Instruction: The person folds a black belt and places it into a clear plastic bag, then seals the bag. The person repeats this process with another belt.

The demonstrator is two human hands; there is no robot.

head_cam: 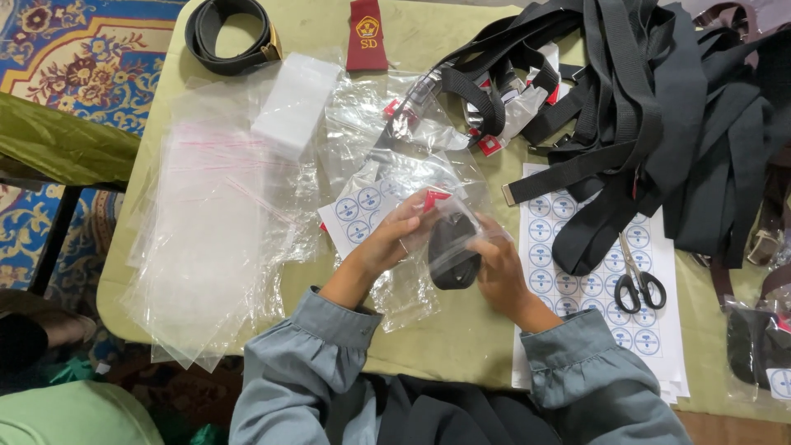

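My left hand pinched the top of a small clear bag near its red strip, and my right hand gripped the bag's other side, so both hands were closed on it just above the counter. A rolled black belt sat inside the bag already; whether the mouth was sealed I could not tell, and I judged that this bag was nearly finished.

Under my hands lay crumpled clear plastic and a sheet of round blue-and-white stickers. I saw no sticker on this bag. To my right a larger sticker sheet carried black-handled scissors, and one bagged belt with a sticker lay at the far right edge.

To my left a stack of empty clear bags waited. Beyond, a big heap of loose black belts covered the counter's far right, so much seemed left. A coiled belt and a dark red tie lay at the far edge.
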